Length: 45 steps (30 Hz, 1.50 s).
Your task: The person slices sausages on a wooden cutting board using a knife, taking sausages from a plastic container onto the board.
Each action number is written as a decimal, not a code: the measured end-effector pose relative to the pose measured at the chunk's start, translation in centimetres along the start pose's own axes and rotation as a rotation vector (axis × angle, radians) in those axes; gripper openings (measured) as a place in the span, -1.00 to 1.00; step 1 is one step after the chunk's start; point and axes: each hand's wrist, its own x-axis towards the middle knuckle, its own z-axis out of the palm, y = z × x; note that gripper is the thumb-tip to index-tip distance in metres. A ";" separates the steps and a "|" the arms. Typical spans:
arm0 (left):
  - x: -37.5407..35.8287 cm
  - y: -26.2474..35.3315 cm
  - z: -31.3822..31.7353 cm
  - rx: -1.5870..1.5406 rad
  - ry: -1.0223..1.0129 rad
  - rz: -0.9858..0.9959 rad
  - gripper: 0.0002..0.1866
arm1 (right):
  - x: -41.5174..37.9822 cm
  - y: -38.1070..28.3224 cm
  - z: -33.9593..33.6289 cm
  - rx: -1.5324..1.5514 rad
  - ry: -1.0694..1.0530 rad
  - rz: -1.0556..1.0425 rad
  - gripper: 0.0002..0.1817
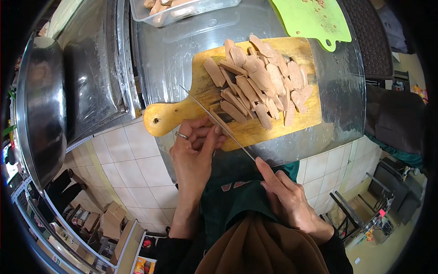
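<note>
On the wooden cutting board (172, 114) lies a heap of sliced sausage (260, 77), the pieces long, flat and pinkish-brown. My right hand (287, 194) is closed around the handle of a knife (237, 141), its forefinger stretched along toward the blade. The thin blade, seen almost edge-on, slants across the board to the upper left. Against it, my left hand (196, 139) has its fingers curled on a sausage piece (217, 119), with a ring on one finger. The fingers hide most of what they hold, and the handle is mostly covered.
A clear plastic container (191, 10) with whole sausages stands at the far edge of the metal table (169, 59). Beyond the heap, a green cutting board (315, 20) with crumbs lies at the upper right. To the left is a metal sink or basin (93, 68).
</note>
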 end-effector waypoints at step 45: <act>2.7 0.9 1.2 0.203 0.012 0.219 -0.79 | 4.3 4.0 -1.0 0.495 -0.074 0.003 -0.44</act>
